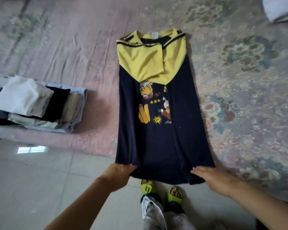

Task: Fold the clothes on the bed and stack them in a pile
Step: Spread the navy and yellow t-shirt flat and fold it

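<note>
Navy and yellow shirt [158, 97] with both sides turned in, gripped at the hem.

It lies lengthwise on the pink bed [73, 52], collar away from the person, its bottom edge hanging just past the mattress. The left hand [119, 171] has its fingers curled under one hem corner; the right hand [208, 176] lies flatter on the other corner, thumb tucked beneath, pinching it. The lengthwise folds look finished, so I'd say the hem now needs lifting evenly up toward the collar, then onto the folded pile [35, 103] well to the left.
</note>
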Demonstrator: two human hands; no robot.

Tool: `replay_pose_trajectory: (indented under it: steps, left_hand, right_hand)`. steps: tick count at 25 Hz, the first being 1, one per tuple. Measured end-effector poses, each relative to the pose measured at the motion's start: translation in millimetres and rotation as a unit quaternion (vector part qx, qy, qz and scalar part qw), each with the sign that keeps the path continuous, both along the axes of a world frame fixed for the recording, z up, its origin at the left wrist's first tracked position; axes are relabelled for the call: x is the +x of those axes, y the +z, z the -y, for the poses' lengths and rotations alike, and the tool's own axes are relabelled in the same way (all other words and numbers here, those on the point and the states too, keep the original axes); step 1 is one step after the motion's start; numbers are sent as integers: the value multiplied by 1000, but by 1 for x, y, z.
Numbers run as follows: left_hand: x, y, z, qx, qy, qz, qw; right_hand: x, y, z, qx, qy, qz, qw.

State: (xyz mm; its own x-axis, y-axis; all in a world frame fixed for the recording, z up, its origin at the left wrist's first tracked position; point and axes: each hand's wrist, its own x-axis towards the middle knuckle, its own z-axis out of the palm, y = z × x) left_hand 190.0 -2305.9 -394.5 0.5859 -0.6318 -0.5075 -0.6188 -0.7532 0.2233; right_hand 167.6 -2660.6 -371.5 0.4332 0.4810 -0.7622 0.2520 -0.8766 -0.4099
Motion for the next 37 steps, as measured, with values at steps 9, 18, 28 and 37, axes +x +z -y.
replay_pose_trajectory:
  steps: [9,18,28,37]
  left_hand:
    - [91,58,14,-5,251,-192,949]
    - [223,-42,17,-269,685,-60,674]
    - [230,-28,-1,-352,691,-127,618]
    - [448,-38,-10,-502,682,-152,510]
  right_hand:
    - [115,34,10,-23,-99,-70,992]
    - [248,-56,7,127,-614,101,772]
    - [255,-40,11,151,-623,127,757]
    - [456,-36,16,315,-705,40,634]
